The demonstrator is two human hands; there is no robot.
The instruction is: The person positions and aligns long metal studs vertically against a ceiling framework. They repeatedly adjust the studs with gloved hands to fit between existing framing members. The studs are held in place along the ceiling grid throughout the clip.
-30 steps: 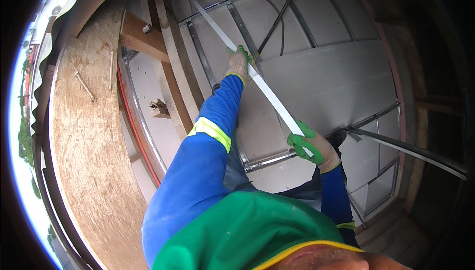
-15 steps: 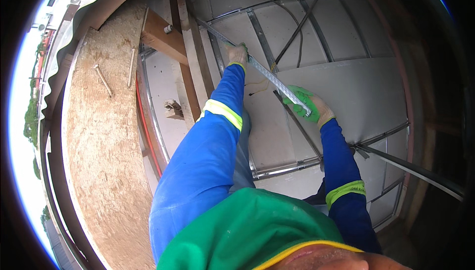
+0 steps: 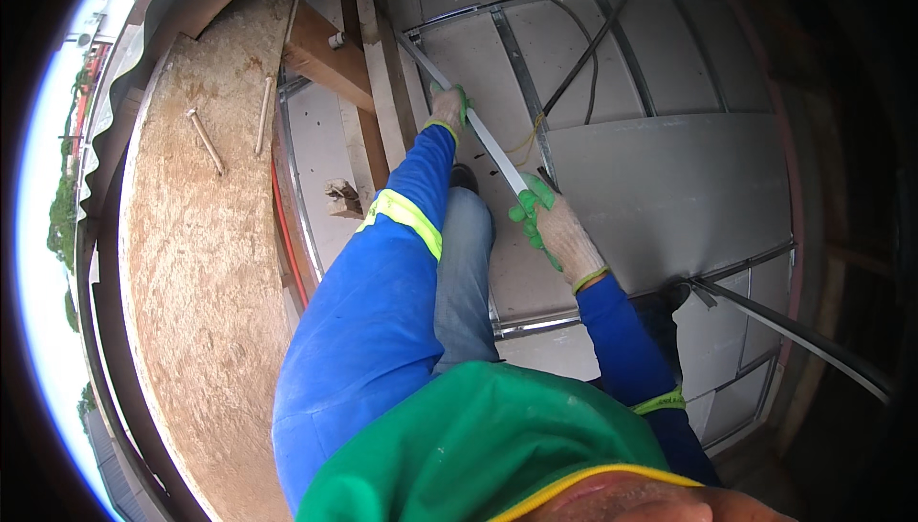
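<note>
Panelled surface [image 3: 660, 178]: pale grey sheets crossed by metal channels [image 3: 513, 63], spread below the hands.
Wooden board [image 3: 201, 293]: broad, rough-faced, curving along the person's left.
Timber beams [image 3: 384, 73]: just beside the far end of the white strip; whether they touch it cannot be told.
White strip [image 3: 494, 151]: long and thin, slanting from near the timber beams to the right hand. Judged hazard: its far end, held by neither hand, could catch a beam or channel if swung; so slender a piece would probably bend if the hands pushed unevenly.
Dark bar [image 3: 574, 73]: beyond the strip; a possible snag should the strip sweep that way.
Right hand [image 3: 564, 235]: gloved; green-coated fingers curled round the strip's near end, partly hiding it.
Left hand [image 3: 449, 104]: gloved; fingers wrapped round the strip partway along, the far end projecting past them.
Bolts [image 3: 206, 142]: two, on the wooden board, well apart from both hands.
</note>
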